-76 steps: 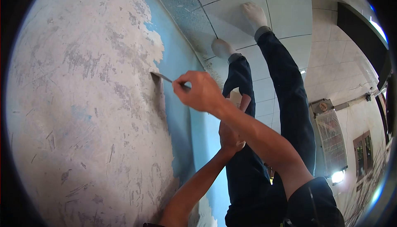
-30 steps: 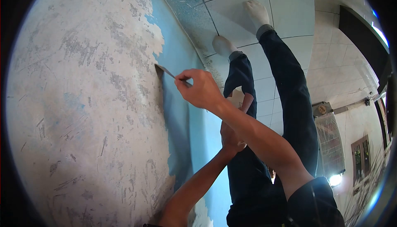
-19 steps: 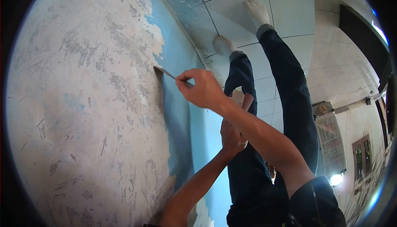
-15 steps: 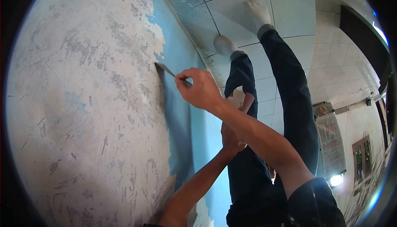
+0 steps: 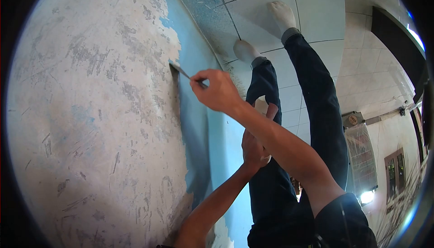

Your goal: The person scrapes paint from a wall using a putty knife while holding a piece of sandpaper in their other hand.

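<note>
My right hand (image 5: 218, 91) grips a metal scraper (image 5: 181, 71) whose blade edge presses against the wall (image 5: 90, 112) where bare, scratched plaster meets a band of blue paint (image 5: 196, 126). My left hand (image 5: 255, 151) rests lower, against my dark trouser leg (image 5: 271, 189), partly hidden behind my right forearm; it seems to hold nothing. My legs run down to two feet in white socks (image 5: 246, 50) on the tiled floor.
White floor tiles (image 5: 312, 8) stretch to the right, with blue paint dust (image 5: 203, 4) along the wall's foot. A dark doorway (image 5: 398, 35) and a framed board leaning on a far wall (image 5: 361, 153) lie at the right.
The scraper blade and my right hand have crept slightly upward along the edge of the blue paint. My left hand has barely moved.
</note>
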The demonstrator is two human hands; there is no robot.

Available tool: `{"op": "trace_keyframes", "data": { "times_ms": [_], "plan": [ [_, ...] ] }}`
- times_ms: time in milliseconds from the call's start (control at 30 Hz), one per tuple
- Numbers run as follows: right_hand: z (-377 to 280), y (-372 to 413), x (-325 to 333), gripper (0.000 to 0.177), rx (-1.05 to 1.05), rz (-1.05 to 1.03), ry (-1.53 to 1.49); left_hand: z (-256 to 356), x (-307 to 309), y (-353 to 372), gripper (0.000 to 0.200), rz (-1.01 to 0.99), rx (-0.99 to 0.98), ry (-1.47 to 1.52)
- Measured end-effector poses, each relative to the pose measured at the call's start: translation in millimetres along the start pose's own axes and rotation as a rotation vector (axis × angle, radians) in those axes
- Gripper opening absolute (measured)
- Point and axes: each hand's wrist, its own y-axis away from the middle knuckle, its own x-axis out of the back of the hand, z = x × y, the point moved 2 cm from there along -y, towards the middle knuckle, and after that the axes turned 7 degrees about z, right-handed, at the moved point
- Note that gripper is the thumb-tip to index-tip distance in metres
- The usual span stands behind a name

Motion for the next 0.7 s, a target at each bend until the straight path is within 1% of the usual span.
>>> {"op": "trace_keyframes", "data": {
  "times_ms": [67, 133, 233, 267, 333, 400, 467, 533, 600, 633, 700],
  "plan": [
    [-2, 20, 7, 0.019, 0.021, -0.047, -0.037, -6, -3, 4, 0.063, -0.031, 0.012, 0.002],
    [0, 22, 6, 0.019, 0.004, -0.055, -0.042, -10, -4, 6, 0.063, -0.045, -0.005, 0.01],
    [-2, 10, 8, 0.019, -0.03, -0.08, -0.018, 0, 3, 1, 0.059, 0.062, -0.106, -0.008],
    [-3, 6, 9, 0.019, -0.044, -0.092, -0.003, -3, -1, 2, 0.059, 0.04, -0.084, -0.012],
    [2, 15, 6, 0.018, 0.008, -0.045, -0.033, -9, -6, 0, 0.059, -0.001, -0.046, -0.02],
    [2, 21, 3, 0.017, 0.048, -0.015, -0.028, -2, -7, -5, 0.057, 0.061, -0.035, 0.033],
    [-1, 28, 2, 0.017, 0.057, -0.012, 0.013, -4, -4, -2, 0.057, 0.028, -0.027, 0.058],
    [2, 11, -2, 0.017, 0.005, -0.002, 0.0, -10, -2, 9, 0.057, -0.107, -0.034, 0.063],
    [-2, -4, -4, 0.018, -0.056, -0.012, -0.006, 1, 0, 2, 0.06, -0.093, 0.07, 0.048],
    [-3, -2, -2, 0.018, -0.04, -0.024, -0.02, 5, 1, -2, 0.062, -0.085, 0.12, 0.039],
    [-3, 11, 6, 0.018, -0.012, -0.049, -0.043, 3, 2, 0, 0.062, -0.097, 0.094, 0.037]
  ]
}}
